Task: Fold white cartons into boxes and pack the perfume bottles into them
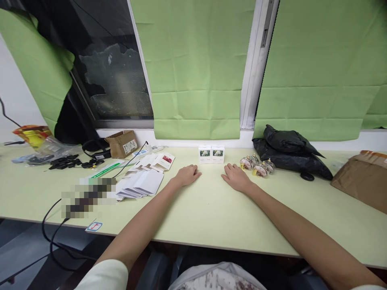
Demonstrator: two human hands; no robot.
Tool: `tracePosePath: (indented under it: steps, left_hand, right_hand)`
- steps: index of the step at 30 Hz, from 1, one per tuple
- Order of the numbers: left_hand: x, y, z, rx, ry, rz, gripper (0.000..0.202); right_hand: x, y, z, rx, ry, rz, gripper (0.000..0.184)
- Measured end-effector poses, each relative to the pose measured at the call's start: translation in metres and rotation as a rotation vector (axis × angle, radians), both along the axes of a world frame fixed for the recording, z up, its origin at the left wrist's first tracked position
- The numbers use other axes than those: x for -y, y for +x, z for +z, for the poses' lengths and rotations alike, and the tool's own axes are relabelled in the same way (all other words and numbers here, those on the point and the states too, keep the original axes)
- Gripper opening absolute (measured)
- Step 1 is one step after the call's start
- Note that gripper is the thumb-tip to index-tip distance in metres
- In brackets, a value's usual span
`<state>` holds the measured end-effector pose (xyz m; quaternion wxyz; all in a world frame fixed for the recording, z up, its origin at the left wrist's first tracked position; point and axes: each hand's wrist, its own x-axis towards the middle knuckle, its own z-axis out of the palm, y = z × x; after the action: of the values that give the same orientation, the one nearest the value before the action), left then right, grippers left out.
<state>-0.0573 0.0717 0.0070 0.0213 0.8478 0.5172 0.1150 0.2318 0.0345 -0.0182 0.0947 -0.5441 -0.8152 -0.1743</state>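
Boxes (pixel 207 155) are standing at twelve o'clock; both forearms (pixel 148 217) are reaching forward, left hand (pixel 186 176) resting at their eight, fingers loosely curling, thumb apart, right hand (pixel 238 178) at their four, fingers slightly spreading.

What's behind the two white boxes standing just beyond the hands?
Behind the white boxes, a strip of white wall shows, with a green curtain above. The boxes cover the tabletop right behind them, so whether anything lies there cannot be seen.
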Motion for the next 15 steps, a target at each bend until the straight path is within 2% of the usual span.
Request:
tracePosePath:
  steps: [15]
  left_hand:
    - [-0.0039,-0.0070,0.0006,0.002,0.019,-0.004,0.034]
  right_hand:
    - [0.0010,-0.0007,0.0005,-0.007,0.003,0.001,0.034]
